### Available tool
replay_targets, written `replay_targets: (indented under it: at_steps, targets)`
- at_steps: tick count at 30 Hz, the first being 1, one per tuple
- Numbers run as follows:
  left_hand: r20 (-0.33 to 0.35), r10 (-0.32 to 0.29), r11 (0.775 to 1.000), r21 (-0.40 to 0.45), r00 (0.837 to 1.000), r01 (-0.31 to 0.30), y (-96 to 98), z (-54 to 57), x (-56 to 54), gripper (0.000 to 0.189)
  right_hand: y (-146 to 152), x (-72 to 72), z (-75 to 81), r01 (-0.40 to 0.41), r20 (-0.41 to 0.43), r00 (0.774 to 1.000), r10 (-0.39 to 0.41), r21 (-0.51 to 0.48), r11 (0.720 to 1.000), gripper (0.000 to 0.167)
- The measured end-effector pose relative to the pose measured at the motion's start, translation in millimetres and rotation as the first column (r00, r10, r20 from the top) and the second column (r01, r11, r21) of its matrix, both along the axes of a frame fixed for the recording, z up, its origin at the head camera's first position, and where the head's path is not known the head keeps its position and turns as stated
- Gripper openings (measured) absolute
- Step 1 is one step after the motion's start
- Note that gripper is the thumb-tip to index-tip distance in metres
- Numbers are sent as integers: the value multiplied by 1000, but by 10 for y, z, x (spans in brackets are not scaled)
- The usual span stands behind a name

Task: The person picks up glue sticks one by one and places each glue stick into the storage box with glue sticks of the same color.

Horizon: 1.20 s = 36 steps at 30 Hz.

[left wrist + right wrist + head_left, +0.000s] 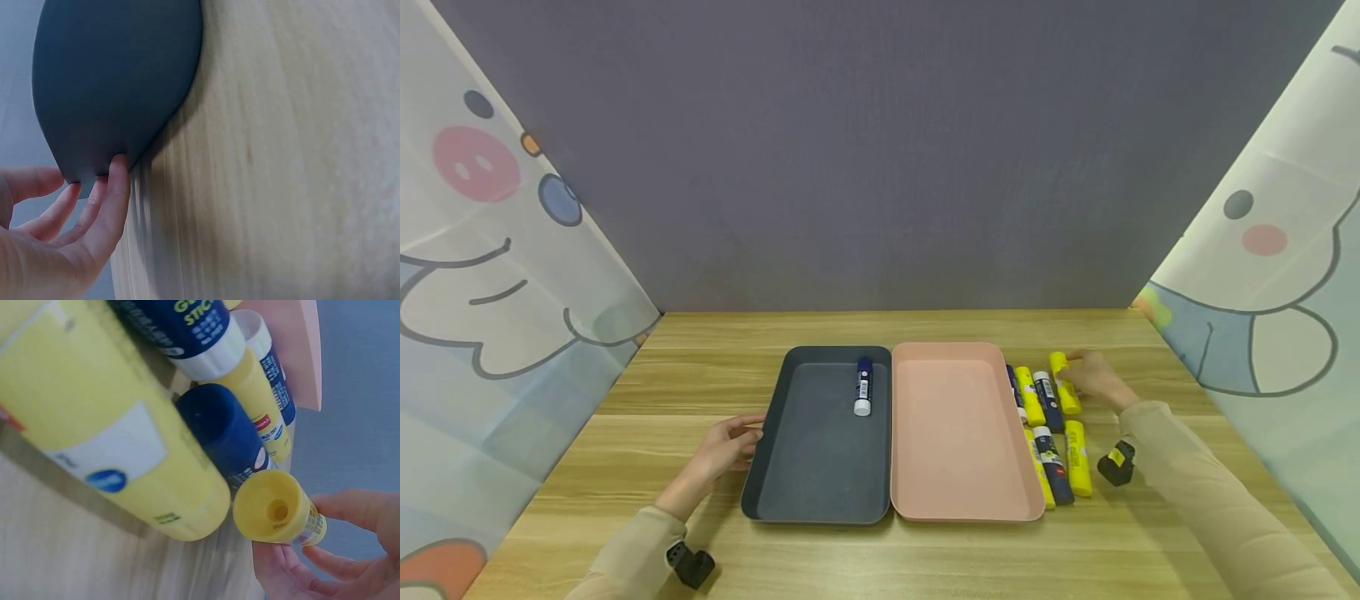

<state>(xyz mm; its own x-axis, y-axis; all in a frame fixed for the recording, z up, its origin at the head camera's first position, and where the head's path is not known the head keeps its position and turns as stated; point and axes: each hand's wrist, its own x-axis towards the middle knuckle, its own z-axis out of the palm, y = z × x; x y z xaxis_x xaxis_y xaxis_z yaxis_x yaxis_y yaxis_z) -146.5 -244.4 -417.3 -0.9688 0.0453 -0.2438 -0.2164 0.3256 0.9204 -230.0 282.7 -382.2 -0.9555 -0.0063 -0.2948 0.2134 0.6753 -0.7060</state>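
My left hand [727,448] is at the dark grey tray [820,500], its fingertips touching the outer wall on the left side. The left wrist view shows slightly bent fingers [114,206] against that wall. Inside the grey tray lies a navy glue stick [863,387] with a white end. My right hand [1093,377] pinches a yellow glue stick [1064,383] at its far end. In the right wrist view, the hollow round end of this yellow glue stick [270,506] faces the camera. More yellow and navy glue sticks [1051,467] lie close beside it.
A pink tray [966,433] stands against the grey tray's right side. The loose glue sticks lie in two rows along its right wall. A dark grey panel [895,158] rises behind the wooden table [685,375], with cartoon-printed cloth [1262,250] on both sides.
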Motion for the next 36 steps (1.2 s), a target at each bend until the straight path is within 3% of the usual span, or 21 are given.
replay_targets:
  at_steps: [20,36]
  targets:
    - [14,23,1000,3,1000,-23,11,11,2,39,-193,-37,242,-65,-39,997,64,-36,997,59]
    - [9,12,1000,7,1000,-12,11,2,1,39,-494,-89,312,-91,-28,996,89,-72,993,61]
